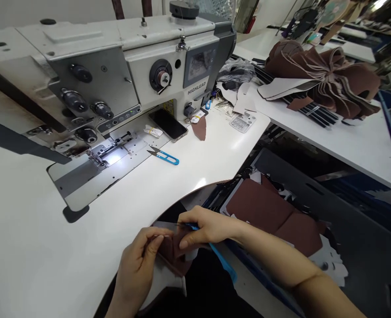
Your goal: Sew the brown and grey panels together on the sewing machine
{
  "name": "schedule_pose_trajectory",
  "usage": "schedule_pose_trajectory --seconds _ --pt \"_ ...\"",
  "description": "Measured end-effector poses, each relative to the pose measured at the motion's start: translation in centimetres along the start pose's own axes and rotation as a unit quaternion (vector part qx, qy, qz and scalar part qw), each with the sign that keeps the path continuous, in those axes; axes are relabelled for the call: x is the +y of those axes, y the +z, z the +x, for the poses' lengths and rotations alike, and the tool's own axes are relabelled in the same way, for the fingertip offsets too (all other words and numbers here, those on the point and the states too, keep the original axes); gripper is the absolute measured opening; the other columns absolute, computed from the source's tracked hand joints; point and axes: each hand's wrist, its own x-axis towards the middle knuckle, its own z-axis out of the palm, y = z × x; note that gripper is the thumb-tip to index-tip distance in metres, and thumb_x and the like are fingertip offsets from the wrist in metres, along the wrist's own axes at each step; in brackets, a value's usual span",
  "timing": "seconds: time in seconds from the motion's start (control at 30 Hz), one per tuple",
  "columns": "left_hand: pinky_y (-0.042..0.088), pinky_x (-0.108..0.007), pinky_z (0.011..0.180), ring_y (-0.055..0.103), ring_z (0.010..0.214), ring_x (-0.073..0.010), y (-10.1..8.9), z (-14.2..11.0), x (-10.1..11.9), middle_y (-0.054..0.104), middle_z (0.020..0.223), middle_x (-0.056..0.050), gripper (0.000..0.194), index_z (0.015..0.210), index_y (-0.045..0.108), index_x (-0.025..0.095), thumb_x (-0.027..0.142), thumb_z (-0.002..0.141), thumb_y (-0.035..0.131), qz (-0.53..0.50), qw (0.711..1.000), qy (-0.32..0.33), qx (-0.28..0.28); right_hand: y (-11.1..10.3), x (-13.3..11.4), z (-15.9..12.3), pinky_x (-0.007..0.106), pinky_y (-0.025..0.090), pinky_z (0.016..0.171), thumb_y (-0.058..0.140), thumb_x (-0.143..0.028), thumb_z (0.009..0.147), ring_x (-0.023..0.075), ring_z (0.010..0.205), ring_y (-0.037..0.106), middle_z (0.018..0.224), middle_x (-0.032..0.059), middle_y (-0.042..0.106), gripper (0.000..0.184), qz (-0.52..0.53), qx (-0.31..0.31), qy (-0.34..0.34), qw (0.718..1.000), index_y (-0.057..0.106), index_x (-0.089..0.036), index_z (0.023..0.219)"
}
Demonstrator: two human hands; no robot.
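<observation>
Low in the head view, below the curved table edge, my left hand [139, 260] pinches a small brown leather piece [174, 254] with a pale lining. My right hand [204, 227] is closed over the same piece and also grips a blue-handled thread snip [223, 263], whose handle sticks out toward the lower right. Both hands touch the piece at my lap.
A grey-white sewing machine [116, 75] stands on the white table [33, 247], with a lit needle plate [111, 154]. A second blue snip [164, 156], a phone [168, 124], brown leather stacks in a bin [275, 212] and a leather pile [328, 77] on the right table.
</observation>
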Motion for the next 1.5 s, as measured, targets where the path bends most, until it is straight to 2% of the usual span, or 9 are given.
schedule_pose_trajectory --seconds 0.1,0.2,0.33,0.57,0.67,0.87,1.03,1.2,1.5 --pt "0.046 -0.025 0.070 0.060 0.076 -0.0180 -0.8 0.1 0.0 0.067 0.078 0.001 0.021 0.078 0.064 0.024 0.043 0.081 0.056 0.038 0.990 -0.015 0.138 0.6 -1.3 -0.8 0.019 0.034 0.056 0.066 -0.038 0.084 0.0085 0.061 0.045 0.068 -0.0040 0.053 0.024 -0.018 0.072 -0.011 0.997 0.061 -0.015 0.082" --pt "0.047 -0.025 0.068 0.059 0.073 -0.0170 -1.0 0.8 -0.4 0.065 0.076 0.001 0.022 0.078 0.062 0.023 0.045 0.079 0.059 0.019 0.981 -0.046 0.186 1.1 -1.9 -1.7 0.019 0.033 0.057 0.061 -0.037 0.087 0.0085 0.061 0.044 0.067 -0.0041 0.051 0.023 -0.047 0.116 -0.045 0.991 0.058 -0.016 0.079" --pt "0.047 -0.024 0.060 0.058 0.062 -0.0158 -0.6 1.7 -0.8 0.062 0.067 0.001 0.029 0.078 0.059 0.021 0.050 0.077 0.061 -0.062 0.990 -0.078 0.097 1.6 -1.1 -2.0 0.021 0.034 0.058 0.055 -0.035 0.091 0.0100 0.062 0.047 0.070 -0.0014 0.055 0.021 -0.133 0.168 -0.083 0.973 0.055 -0.016 0.082" --pt "0.048 -0.025 0.072 0.059 0.078 -0.0170 -0.4 2.3 -0.5 0.065 0.085 -0.003 0.020 0.087 0.067 0.020 0.034 0.073 0.071 -0.099 0.964 -0.024 -0.244 1.6 0.2 -0.7 0.023 0.036 0.057 0.049 -0.023 0.091 0.0114 0.060 0.049 0.070 0.0008 0.056 0.009 -0.205 0.260 -0.191 0.924 0.052 -0.018 0.084" --pt "0.048 -0.028 0.084 0.060 0.096 -0.0210 -0.4 2.7 -0.7 0.067 0.103 -0.007 0.018 0.085 0.071 0.020 0.035 0.075 0.069 -0.131 0.957 -0.031 -0.256 1.4 0.6 0.1 0.023 0.040 0.061 0.054 -0.033 0.093 0.0120 0.063 0.053 0.071 0.0007 0.058 0.019 -0.173 0.268 -0.141 0.937 0.054 -0.018 0.081" --pt "0.048 -0.026 0.066 0.061 0.069 -0.0191 -0.3 2.7 -1.3 0.065 0.065 -0.002 0.029 0.069 0.069 0.018 0.046 0.075 0.068 -0.088 0.982 -0.085 -0.141 1.6 -0.8 -2.2 0.035 0.046 0.079 0.059 -0.043 0.088 0.0244 0.094 0.059 0.113 0.0144 0.061 0.041 -0.203 0.381 -0.020 0.902 0.056 -0.014 0.117" --pt "0.051 -0.026 0.060 0.066 0.062 -0.0189 -0.5 2.4 -0.7 0.069 0.071 -0.001 0.027 0.080 0.068 0.021 0.047 0.078 0.064 -0.047 0.984 -0.084 -0.152 3.2 -1.4 -3.8 0.022 0.039 0.053 0.049 -0.053 0.093 0.0110 0.056 0.052 0.068 0.0034 0.062 0.043 0.098 0.115 0.027 0.988 0.067 -0.013 0.090" --pt "0.054 -0.025 0.058 0.068 0.064 -0.0196 -0.5 2.4 -0.3 0.071 0.074 -0.002 0.020 0.080 0.068 0.022 0.042 0.080 0.062 -0.030 0.982 -0.046 -0.181 4.3 0.3 -1.9 0.018 0.021 0.035 0.063 -0.063 0.079 0.0041 0.036 0.034 0.053 -0.0013 0.054 0.054 0.352 0.063 0.110 0.927 0.065 -0.009 0.079" --pt "0.053 -0.026 0.061 0.068 0.064 -0.0189 -1.0 2.2 -0.5 0.070 0.073 -0.002 0.021 0.082 0.069 0.021 0.040 0.083 0.059 -0.014 0.976 -0.048 -0.211 3.5 0.4 -1.7 0.017 0.021 0.031 0.068 -0.056 0.078 0.0032 0.033 0.033 0.051 0.0004 0.054 0.052 0.449 0.005 0.121 0.885 0.069 -0.004 0.082"
